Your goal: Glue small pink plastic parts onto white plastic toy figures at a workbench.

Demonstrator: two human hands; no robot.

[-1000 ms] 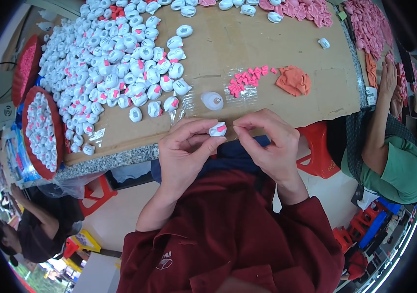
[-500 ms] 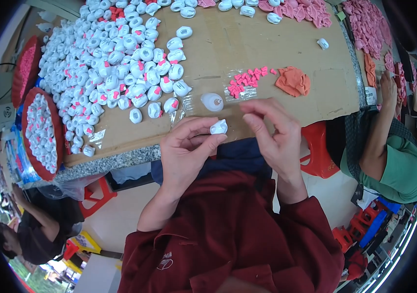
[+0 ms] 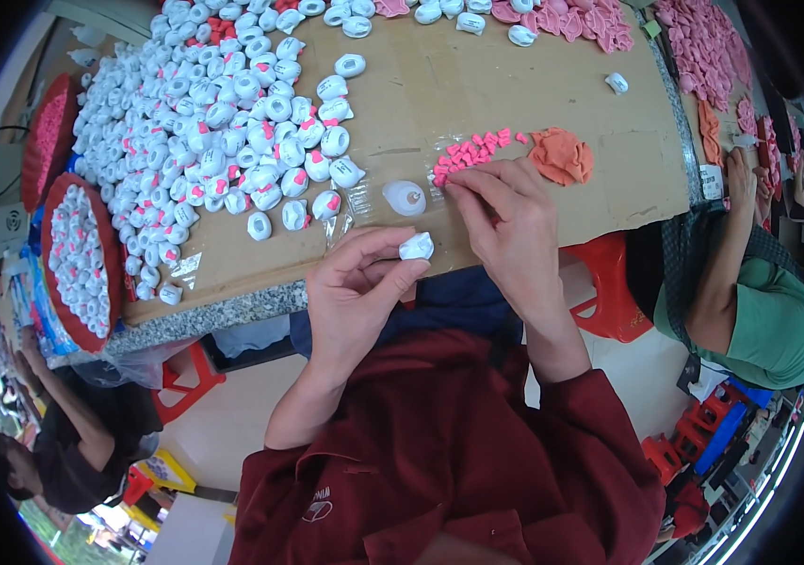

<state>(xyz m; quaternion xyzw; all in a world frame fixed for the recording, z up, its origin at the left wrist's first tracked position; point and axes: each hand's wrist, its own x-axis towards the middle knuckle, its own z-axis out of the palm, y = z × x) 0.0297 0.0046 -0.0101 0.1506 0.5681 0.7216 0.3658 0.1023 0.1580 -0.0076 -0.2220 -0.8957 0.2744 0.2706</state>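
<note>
Between the thumb and fingers of my left hand (image 3: 350,287) is a small white cat-head-shaped piece (image 3: 416,247), held just off the table's near edge. My right hand (image 3: 513,226) reaches over the cardboard, its thumb and index finger pinched at the near side of a small heap of pink bow-shaped pieces (image 3: 473,151). Whether a bow sits in that pinch is hidden by the fingertips. Between the two hands, a little farther off, lies a small translucent squeeze bottle (image 3: 404,198).
Many white pieces (image 3: 223,113), some with pink bows, cover the left of the cardboard (image 3: 496,85). Red trays (image 3: 112,273) stand at the left edge. A crumpled orange piece (image 3: 562,156) lies right of the bows, with pink pieces (image 3: 590,24) behind. A green-sleeved co-worker (image 3: 769,320) sits at right.
My right hand has moved left and away from me, down to the pink bows, and its fingers have closed into a pinch. My left hand keeps the white piece nearly still.
</note>
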